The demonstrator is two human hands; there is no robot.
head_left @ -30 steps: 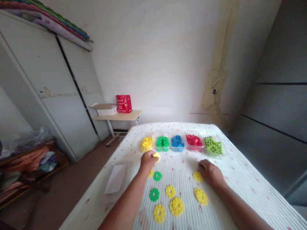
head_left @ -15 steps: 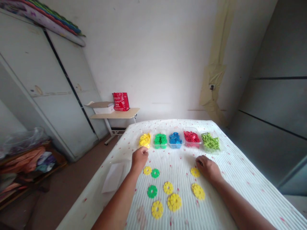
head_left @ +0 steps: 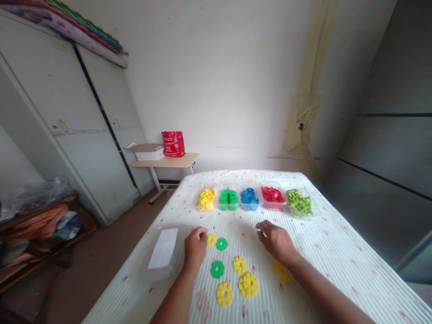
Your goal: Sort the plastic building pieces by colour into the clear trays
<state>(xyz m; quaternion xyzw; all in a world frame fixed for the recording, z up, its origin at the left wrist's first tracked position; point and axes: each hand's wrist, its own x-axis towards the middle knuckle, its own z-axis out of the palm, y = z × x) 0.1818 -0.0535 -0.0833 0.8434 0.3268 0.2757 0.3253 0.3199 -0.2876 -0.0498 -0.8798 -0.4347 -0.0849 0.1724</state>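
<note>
On the table (head_left: 332,256), the left hand (head_left: 196,247) is just beside a yellow disc (head_left: 209,239), on the side of the left edge. Its fingers are curled inward; whether they have hold of something, I cannot tell. The right hand (head_left: 276,240), on the side of the right edge, has its fingers half bent, and here also I cannot tell if it holds anything. Another yellow disc (head_left: 282,272) is partly hidden behind its wrist. Between the arms lie two green discs (head_left: 213,269) and, nearer to the near edge, more yellow discs (head_left: 221,295), of which two overlap. Five boxes (head_left: 250,208) of coloured pieces stand in a row near the far edge.
</note>
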